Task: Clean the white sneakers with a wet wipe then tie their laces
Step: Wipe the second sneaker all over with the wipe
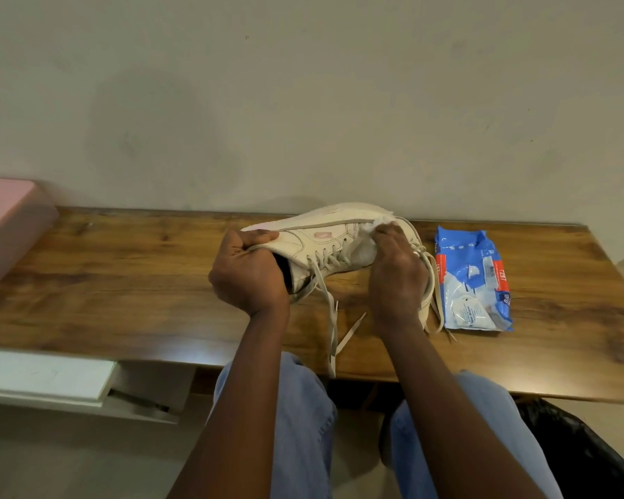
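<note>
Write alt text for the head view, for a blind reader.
The left hand holds a white sneaker on its side over a wooden table, and the right hand presses a wipe near its toe. A blue wipes pack lies to the right.

Two sneakers (321, 246) (428, 293) — one wipe pack (472, 279), one wipe (377, 222).

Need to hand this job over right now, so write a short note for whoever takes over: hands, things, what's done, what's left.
Left hand grips the sneaker at its heel opening, tipped on its side over the table.
Right hand presses a wet wipe against it near the toe.
What seems the other sneaker is mostly hidden behind that hand.
Wipe pack lies on the table, right of the shoes.
Laces hang untied.
Done: wiping of the first shoe begun.
Left: finish it, wipe the other, tie both.
</note>
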